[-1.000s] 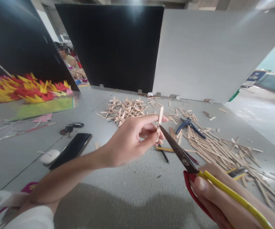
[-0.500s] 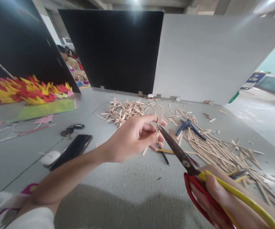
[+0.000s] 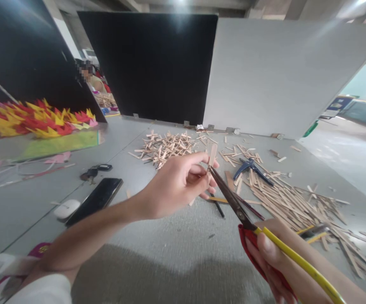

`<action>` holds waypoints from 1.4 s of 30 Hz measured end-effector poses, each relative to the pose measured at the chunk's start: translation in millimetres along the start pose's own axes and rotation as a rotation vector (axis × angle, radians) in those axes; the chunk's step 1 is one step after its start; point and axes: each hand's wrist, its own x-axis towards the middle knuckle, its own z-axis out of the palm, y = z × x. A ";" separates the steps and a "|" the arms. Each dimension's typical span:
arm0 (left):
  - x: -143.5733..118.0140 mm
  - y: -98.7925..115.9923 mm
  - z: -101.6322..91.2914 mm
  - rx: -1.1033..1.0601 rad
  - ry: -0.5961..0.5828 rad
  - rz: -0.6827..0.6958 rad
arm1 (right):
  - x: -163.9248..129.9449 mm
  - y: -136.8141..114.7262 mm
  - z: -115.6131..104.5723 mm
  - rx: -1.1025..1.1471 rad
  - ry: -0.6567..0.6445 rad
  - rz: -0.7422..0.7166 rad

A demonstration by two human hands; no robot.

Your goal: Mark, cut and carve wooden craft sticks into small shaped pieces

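Over the middle of the table, my left hand (image 3: pixel 179 181) is closed on a short flat wooden stick (image 3: pixel 212 154), which it holds upright between thumb and fingers. My right hand (image 3: pixel 274 253) grips scissors (image 3: pixel 241 214) by their yellow and red handles. The dark blades point up and left, and their tips touch the lower part of the stick by my left fingertips. Whether the tips enclose the stick is too small to tell. Behind my left hand lies a heap of short wooden pieces (image 3: pixel 170 147).
Long wooden strips (image 3: pixel 284 198) lie to the right, with blue cutters (image 3: pixel 252 171) above them. A phone (image 3: pixel 96 200), a white earbud case (image 3: pixel 67 209) and keys (image 3: pixel 91 173) are at left. Folded red and yellow paper (image 3: pixel 43 120) sits farther left. Black and white panels (image 3: pixel 151 67) stand behind.
My right hand and the scissors have shifted a little left and the scissor handles have come closer together. My left hand stays almost in place, still holding the stick.
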 end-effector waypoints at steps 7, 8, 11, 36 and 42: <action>1.9 1.5 -0.8 0.195 0.010 0.057 | 1.1 -12.3 0.5 -0.094 0.028 0.107; 2.2 0.6 -1.9 0.266 0.016 0.087 | 1.1 -10.9 -2.1 -0.112 0.020 0.092; 4.2 -4.1 -6.4 0.493 0.040 0.188 | 1.1 -4.9 -11.7 -0.176 -0.052 0.060; 29.3 -30.8 -37.9 0.601 -0.238 -0.315 | 57.2 0.1 -14.4 -0.828 0.556 -0.195; 25.0 -16.2 -28.4 0.581 -0.159 -0.193 | 53.4 -8.1 -11.9 -0.860 0.518 -0.209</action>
